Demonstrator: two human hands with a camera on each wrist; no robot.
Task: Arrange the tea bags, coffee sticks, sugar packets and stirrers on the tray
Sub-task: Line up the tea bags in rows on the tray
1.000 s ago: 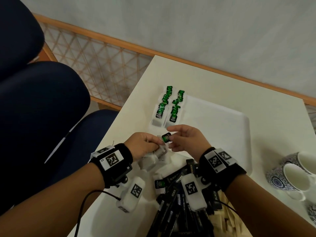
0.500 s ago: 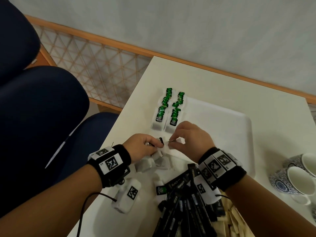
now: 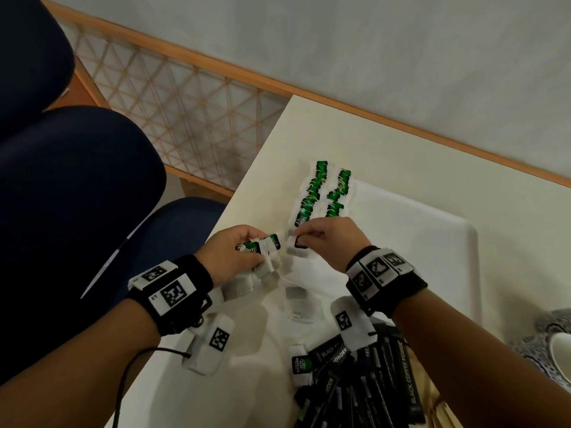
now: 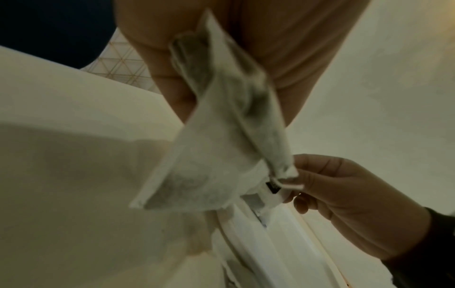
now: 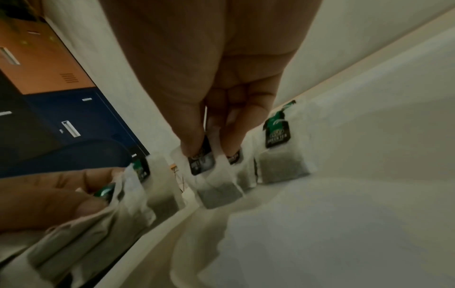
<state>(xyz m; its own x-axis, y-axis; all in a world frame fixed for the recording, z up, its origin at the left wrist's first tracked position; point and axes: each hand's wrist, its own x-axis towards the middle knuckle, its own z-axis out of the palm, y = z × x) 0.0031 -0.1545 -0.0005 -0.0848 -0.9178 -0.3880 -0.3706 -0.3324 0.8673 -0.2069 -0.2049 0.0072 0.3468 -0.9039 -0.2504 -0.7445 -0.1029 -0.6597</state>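
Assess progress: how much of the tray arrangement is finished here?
Early. Done: two rows of tea bags at the tray's far-left corner. In hand: right hand pinches one tea bag; left hand holds several. Left: coffee sticks still piled nearby.

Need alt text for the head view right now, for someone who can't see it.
Right hand pinches one tea bag at the near end of two tea-bag rows on a white tray. Left hand grips several more; black coffee sticks lie nearer.
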